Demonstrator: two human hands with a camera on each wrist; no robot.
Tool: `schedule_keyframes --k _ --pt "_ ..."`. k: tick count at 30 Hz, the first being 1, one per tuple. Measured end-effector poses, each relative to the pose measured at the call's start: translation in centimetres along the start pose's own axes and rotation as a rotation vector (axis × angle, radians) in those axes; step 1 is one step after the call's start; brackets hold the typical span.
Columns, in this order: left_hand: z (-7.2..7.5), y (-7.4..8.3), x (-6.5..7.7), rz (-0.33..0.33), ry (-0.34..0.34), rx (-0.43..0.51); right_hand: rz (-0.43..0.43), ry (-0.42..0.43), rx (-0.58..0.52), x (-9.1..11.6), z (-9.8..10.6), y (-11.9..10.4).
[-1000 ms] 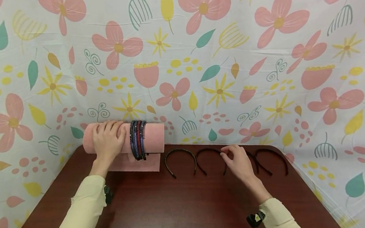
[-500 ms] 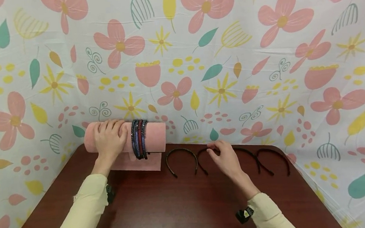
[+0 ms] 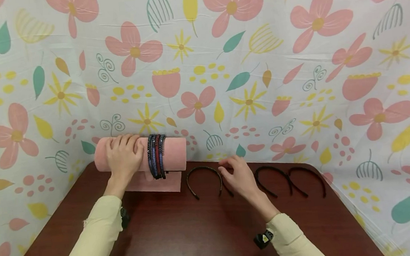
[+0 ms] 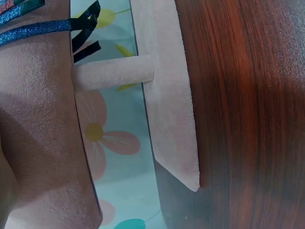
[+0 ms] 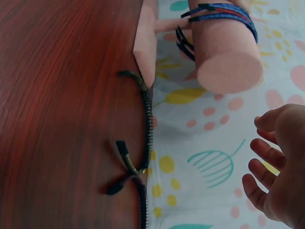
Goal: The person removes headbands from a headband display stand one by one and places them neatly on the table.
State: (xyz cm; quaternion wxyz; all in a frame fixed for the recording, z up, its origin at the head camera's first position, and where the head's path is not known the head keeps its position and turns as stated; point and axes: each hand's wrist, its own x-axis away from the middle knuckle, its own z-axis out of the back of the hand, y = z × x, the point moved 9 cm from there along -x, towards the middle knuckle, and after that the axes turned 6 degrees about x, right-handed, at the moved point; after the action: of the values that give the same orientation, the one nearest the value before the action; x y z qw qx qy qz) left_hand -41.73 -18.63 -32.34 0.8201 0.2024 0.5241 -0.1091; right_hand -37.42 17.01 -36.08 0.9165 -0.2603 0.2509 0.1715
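Note:
My left hand (image 3: 124,157) grips the left part of a pink plush headband stand (image 3: 175,153), its fingers curved over the top of the roll. Several blue, red and dark headbands (image 3: 157,158) circle that roll right of the hand. My right hand (image 3: 241,177) hovers at the second dark headband (image 3: 229,190) of a row on the table, covering most of it; the loosely bent fingers hold nothing. Just left of them lies a beaded dark headband (image 3: 202,167). In the right wrist view, the hand (image 5: 281,162) is apart from the beaded headband (image 5: 148,114).
Two more black headbands lie to the right, one (image 3: 272,167) beside the other (image 3: 303,168), their legs meeting. The stand's flat base (image 3: 158,183) sits near the back of the brown wooden table (image 3: 185,235). A flower-printed sheet (image 3: 197,43) rises behind it.
My right hand has moved left along the row, from near the third headband to the second, uncovering the third. The left hand stays on the stand.

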Motion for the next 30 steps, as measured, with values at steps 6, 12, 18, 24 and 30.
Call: schedule_keyframes --k 6,12,18,24,30 --pt "-0.1 0.1 0.1 -0.001 -0.017 0.001 0.034 0.01 -0.006 -0.6 -0.4 -1.6" --pt "0.0 0.1 0.1 0.004 -0.043 0.0 0.082 0.011 -0.025 -1.4 -0.7 -3.4" --pt "0.1 0.1 0.2 -0.003 -0.02 0.003 0.141 0.025 -0.051 -2.2 -1.2 -5.7" --pt "0.3 0.1 0.2 -0.01 -0.015 -0.002 0.207 0.028 -0.016 -3.1 -1.8 -8.2" --pt "0.2 0.1 0.2 -0.009 -0.006 -0.001 0.273 0.022 -0.007 -4.2 -2.5 -10.4"
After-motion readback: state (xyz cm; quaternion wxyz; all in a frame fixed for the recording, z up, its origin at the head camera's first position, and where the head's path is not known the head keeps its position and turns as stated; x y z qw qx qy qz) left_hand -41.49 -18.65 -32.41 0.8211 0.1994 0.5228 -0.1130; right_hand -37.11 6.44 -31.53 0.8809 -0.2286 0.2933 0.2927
